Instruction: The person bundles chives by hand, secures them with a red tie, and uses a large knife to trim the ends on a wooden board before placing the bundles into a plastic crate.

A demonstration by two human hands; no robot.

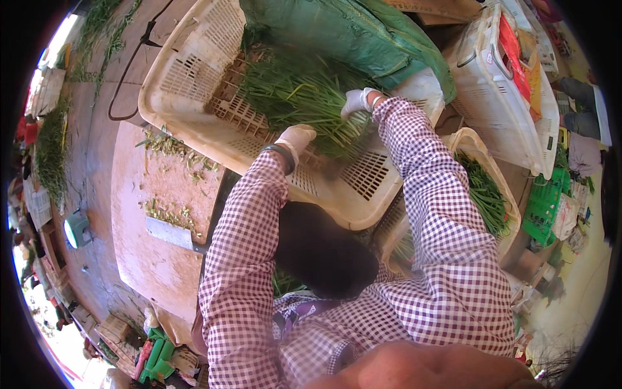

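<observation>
A heap of long, thin green leaves [298, 91], like chives, lies in a large off-white plastic crate [188, 136] with slatted walls. My left hand [297, 139], in a pale glove, is closed at the near edge of the leaves; its fingertips are partly hidden. Farther right, my right hand [357, 102], also gloved, has its fingers curled round the right end of the leaves. Behind them, green woven sheeting [337, 29] drapes over the crate's far side.
A cleaver [170, 233] lies on a pale cutting board [155, 259] strewn with trimmings, left of my left arm. Right of my right arm, another crate [508, 201] holds greens. A white bin [499, 97] stands beyond it. A dark rounded shape [324, 249] sits between my forearms.
</observation>
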